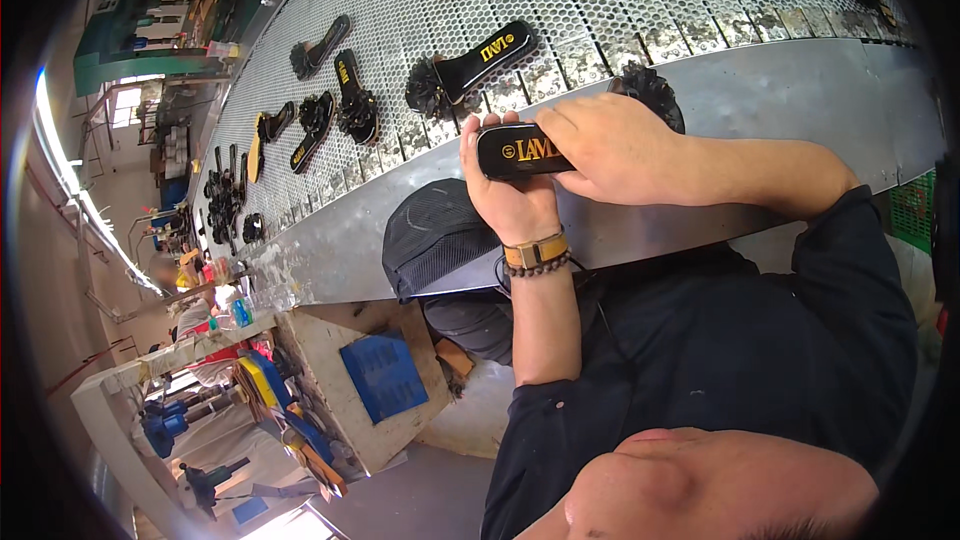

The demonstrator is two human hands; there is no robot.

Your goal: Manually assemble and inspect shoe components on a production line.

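A black slide sandal with gold lettering on its glossy insole is held in both my hands over the metal edge. My left hand, with a tan strap and a dark bead bracelet at the wrist, cups the heel from below, fingertips showing past its far side. My right hand is closed across the middle of the sandal and hides that part. A dark ruffled flower shows beyond my right hand, at the sandal's toe end. On the mesh belt, just past my hands, lies another flowered black slide sandal.
The mesh conveyor belt carries several more black sandals to the left. Along it runs a smooth metal ledge. A black mesh cap sits left of my left wrist. Farther left are a workbench and a person.
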